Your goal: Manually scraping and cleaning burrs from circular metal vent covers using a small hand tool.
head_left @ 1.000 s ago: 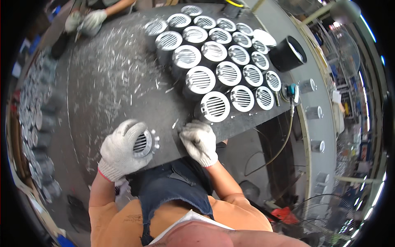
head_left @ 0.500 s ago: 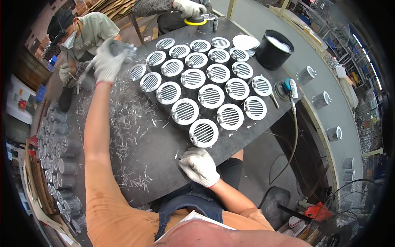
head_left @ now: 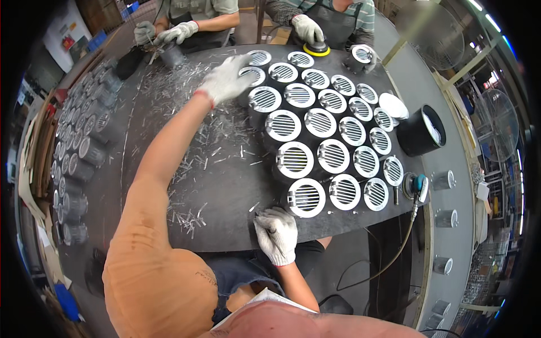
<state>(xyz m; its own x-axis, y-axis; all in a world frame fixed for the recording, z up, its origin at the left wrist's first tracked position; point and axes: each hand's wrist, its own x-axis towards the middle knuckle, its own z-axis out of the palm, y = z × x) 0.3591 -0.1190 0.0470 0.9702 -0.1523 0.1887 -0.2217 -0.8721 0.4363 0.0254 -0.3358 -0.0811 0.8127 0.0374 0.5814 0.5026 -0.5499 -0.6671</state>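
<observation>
My left hand [head_left: 230,80], in a white knit glove, reaches out to the far left end of the rows of round metal cans with slatted lids. Its fingers are spread. The fingertips touch or nearly touch the rim of the farthest-left can [head_left: 260,57], and the thumb lies by the neighbouring can [head_left: 248,72], partly covering it. My right hand [head_left: 276,235], gloved too, rests curled at the table's near edge, in front of the nearest can [head_left: 306,198]. Something small and dark shows among its fingers, too little to name.
Metal shavings [head_left: 191,217] litter the dark table [head_left: 225,191]. A blue-topped sander [head_left: 416,186] with a hose and a black bucket [head_left: 421,130] stand right. Two co-workers work across the table, one with a yellow-rimmed sander [head_left: 316,48]. More cans [head_left: 76,169] stand left.
My left hand has moved from the far left, where it held a can, to the rows. A can now stands at their far left end. The view has turned left; my right hand stays curled.
</observation>
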